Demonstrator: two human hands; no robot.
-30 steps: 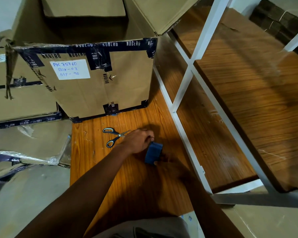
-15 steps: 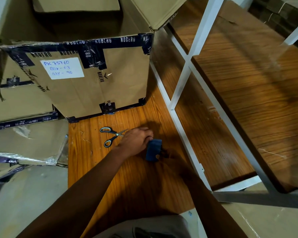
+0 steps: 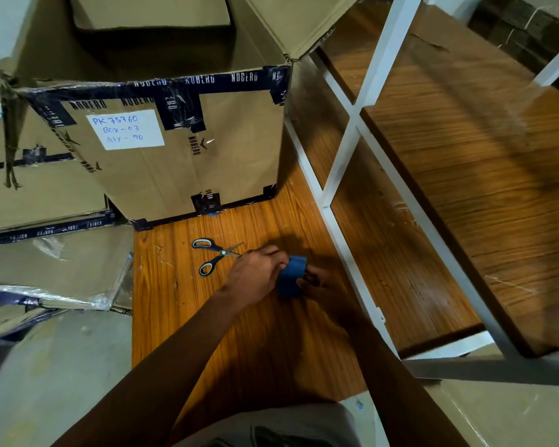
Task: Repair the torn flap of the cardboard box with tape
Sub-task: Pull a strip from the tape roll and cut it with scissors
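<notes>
The blue tape roll (image 3: 291,277) sits low over the wooden board (image 3: 175,301), held between both hands: the left hand (image 3: 255,272) pinches its near edge, and the right hand (image 3: 317,280), in shadow, curls round its far side. Scissors (image 3: 215,255) lie just beside the left hand. Behind stands the open cardboard box (image 3: 181,156), its white label (image 3: 125,130) facing me.

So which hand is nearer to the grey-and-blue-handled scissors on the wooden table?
Left. The left hand sits right at the blade tips of the scissors; the right hand is beyond the blue tape roll, farther away.
</notes>
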